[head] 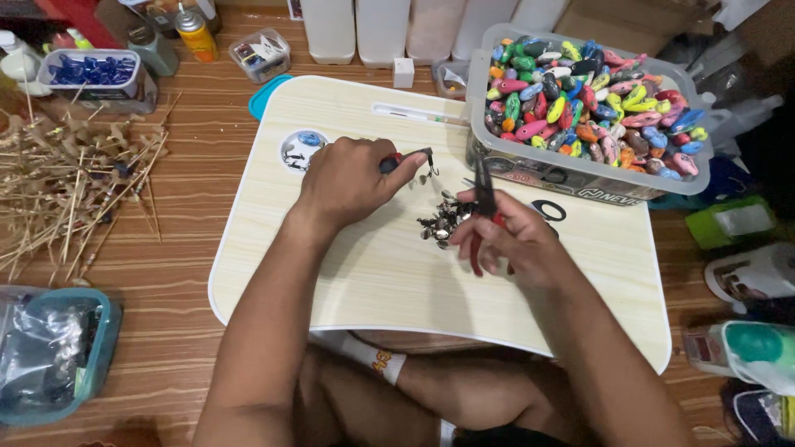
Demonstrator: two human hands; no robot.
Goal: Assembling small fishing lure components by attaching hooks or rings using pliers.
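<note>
My left hand [348, 178] grips a red-handled pair of pliers [407, 159] whose tip holds a small metal hook over the pale wooden lap tray [364, 273]. My right hand [509, 236] holds a second red-handled pair of pliers [484, 189], jaws pointing up and away from me. Between both hands lies a pile of small metal blades [443, 219] on the tray. At the tray's far right stands a clear tub [571, 170] heaped with colourful fishing lures [592, 95].
Bamboo sticks and wire pieces [70, 178] are spread at the left on the wooden floor. A teal-rimmed box [54, 356] sits near left. A tub of blue parts [93, 73], bottles and white containers [381, 29] line the far edge. Bags and packages [749, 290] crowd the right.
</note>
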